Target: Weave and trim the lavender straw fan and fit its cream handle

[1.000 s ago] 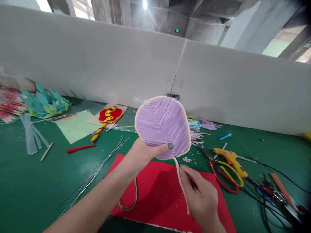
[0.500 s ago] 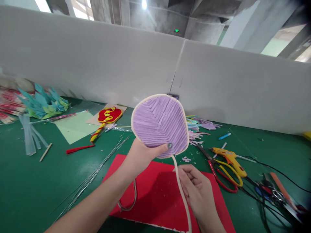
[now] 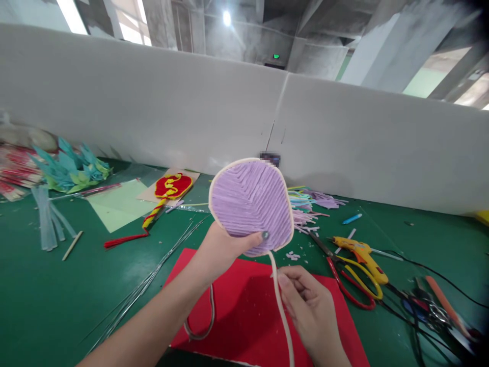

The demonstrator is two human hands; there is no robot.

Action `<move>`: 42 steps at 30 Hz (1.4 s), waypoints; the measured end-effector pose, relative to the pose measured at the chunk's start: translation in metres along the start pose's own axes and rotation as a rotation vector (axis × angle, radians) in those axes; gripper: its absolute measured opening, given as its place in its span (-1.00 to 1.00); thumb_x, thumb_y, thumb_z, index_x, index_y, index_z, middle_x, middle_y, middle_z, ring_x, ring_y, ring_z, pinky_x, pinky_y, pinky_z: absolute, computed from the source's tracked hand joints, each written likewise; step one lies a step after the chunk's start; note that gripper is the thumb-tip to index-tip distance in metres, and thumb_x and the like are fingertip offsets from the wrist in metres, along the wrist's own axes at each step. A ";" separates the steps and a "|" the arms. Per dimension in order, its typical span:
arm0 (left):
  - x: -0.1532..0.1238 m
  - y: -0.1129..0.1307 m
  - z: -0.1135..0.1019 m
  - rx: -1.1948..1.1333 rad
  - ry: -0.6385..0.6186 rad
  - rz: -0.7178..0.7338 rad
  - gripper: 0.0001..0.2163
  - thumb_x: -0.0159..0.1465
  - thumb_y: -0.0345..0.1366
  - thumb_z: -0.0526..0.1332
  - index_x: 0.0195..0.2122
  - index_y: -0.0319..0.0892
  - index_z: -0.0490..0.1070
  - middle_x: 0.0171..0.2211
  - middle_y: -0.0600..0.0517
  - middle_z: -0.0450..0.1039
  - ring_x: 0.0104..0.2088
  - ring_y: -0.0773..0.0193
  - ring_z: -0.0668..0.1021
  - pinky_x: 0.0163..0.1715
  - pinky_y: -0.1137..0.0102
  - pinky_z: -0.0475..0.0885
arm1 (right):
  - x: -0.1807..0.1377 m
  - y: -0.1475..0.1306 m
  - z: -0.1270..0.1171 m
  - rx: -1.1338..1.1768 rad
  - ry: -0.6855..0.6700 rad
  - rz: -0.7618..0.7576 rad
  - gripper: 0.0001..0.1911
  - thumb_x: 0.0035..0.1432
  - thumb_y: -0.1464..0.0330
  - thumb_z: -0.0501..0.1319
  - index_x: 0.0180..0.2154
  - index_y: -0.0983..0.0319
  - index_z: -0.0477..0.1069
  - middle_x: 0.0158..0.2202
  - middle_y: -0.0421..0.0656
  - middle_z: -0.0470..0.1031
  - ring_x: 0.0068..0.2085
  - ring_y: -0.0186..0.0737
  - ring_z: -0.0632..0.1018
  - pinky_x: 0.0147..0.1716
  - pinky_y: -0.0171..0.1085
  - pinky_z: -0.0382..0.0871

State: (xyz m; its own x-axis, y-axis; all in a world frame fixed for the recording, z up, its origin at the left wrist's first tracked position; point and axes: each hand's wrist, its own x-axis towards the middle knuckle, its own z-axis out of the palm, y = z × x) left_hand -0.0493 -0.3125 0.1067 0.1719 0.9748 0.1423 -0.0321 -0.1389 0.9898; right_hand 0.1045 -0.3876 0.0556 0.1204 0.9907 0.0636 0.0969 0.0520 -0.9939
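My left hand (image 3: 225,247) is closed on a rounded purple fan (image 3: 250,201), its thumb lying across the lower front and its other fingers hidden behind. Slanting rows of fuzzy purple strips cover the fan, and a cream cord edges it. From the bottom edge the loose end of the cream cord (image 3: 280,306) hangs down. My right hand (image 3: 311,311) pinches this cord just below the fan, with a fingertip showing behind it. Under both hands lies a red board (image 3: 244,300), where a looped stretch of cord (image 3: 212,316) rests beside my left forearm.
On the right are scissors (image 3: 359,280), a yellow glue gun (image 3: 362,255) and black cables. Purple and coloured strips (image 3: 309,204) lie behind the fan. Leftward are wires (image 3: 153,272), a red-and-yellow fan (image 3: 173,186), green paper (image 3: 118,206) and teal paper leaves (image 3: 71,165). A white partition (image 3: 153,102) stands behind.
The view has tilted up slightly, so the scene sits a little lower. Both hands keep their grips, and the hanging cord has swung slightly left.
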 end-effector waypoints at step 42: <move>-0.012 0.000 0.018 -0.150 -0.167 -0.058 -0.56 -0.03 -0.25 0.35 -0.08 -0.16 0.40 -0.08 -0.05 0.47 -0.07 0.14 0.48 -0.05 0.24 0.36 | 0.009 0.002 -0.001 0.768 -0.195 0.281 -0.71 -0.12 0.20 0.35 -0.57 0.25 0.34 -0.85 -0.48 -0.06 -0.80 -0.61 -0.11 -0.80 -0.52 -0.14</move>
State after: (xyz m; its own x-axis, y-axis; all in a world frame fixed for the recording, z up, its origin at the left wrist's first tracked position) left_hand -0.0337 -0.3270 0.1049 0.3381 0.9361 0.0972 -0.1610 -0.0442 0.9860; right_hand 0.1068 -0.3790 0.0544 -0.1396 0.9800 -0.1417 -0.6192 -0.1981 -0.7598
